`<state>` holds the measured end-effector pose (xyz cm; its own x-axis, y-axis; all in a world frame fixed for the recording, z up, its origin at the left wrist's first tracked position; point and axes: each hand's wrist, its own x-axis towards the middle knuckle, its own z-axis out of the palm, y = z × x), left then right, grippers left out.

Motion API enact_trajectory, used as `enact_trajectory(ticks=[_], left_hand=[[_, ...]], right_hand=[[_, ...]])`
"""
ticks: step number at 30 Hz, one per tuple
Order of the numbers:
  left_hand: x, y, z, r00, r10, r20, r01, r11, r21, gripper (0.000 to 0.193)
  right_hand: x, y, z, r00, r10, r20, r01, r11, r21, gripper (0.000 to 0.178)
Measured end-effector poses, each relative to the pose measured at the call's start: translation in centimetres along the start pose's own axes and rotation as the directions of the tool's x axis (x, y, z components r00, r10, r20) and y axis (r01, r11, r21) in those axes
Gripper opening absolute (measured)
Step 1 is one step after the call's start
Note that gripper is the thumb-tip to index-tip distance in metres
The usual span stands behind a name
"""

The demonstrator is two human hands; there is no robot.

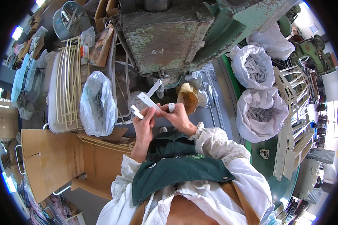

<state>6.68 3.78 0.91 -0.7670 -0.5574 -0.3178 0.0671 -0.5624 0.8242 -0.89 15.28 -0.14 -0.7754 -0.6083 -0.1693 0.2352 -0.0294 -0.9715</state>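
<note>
- Workshop space with a grey floor surrounds the person, and a worn, chipped green machine (165, 45) looms at the top of the view.
- Both hands meet in front of it, fingers drawn in narrow. Left hand (142, 127) and right hand (177, 117) pinch the lower end of a flat white strip (148, 101), which slants up and to the left from the fingertips.
- Short white pieces (136, 112) also jut from the left hand's fingers, and a white covering (171, 107) wraps one finger of the right hand.
- Just beyond the held strip is a second pale strip (154, 88), tilted the other way; whether it is held cannot be told.
- On the left, a translucent plastic bag (87, 117) with dark contents stands beside a white tray (53, 118) bearing long, thin cream strips (68, 80).
- Nearer on that side is an open cardboard box (50, 161).
- On the right, two white bags (236, 69) (246, 122) full of small grey strips are near the green desk (266, 141), which carries a small white looped item (264, 153). Long pale strips (285, 150) lie stacked beyond them.
</note>
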Motion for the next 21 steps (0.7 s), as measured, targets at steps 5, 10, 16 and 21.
enact_trajectory(ticks=[5,10,16,21], left_hand=[[2.9,3.3,-2.8,0.971,0.232,-0.047,-0.220,0.958,0.183,0.014],[5.1,4.6,-1.0,0.978,0.128,0.162,-0.182,0.903,0.388,0.019],[7.0,2.7,0.8,0.974,0.111,0.199,-0.185,0.893,0.410,0.016],[7.2,2.1,0.9,0.996,-0.013,0.089,-0.025,0.912,0.410,0.014]], right_hand=[[2.1,-0.7,-0.1,0.999,0.005,-0.053,-0.008,0.999,-0.044,0.028],[4.8,-0.6,1.4,0.982,0.119,-0.146,-0.111,0.992,0.061,0.025],[3.3,-1.8,-1.2,0.992,0.055,-0.117,-0.066,0.994,-0.088,0.022],[3.1,-3.1,-2.7,0.994,0.101,-0.037,-0.105,0.986,-0.132,0.024]])
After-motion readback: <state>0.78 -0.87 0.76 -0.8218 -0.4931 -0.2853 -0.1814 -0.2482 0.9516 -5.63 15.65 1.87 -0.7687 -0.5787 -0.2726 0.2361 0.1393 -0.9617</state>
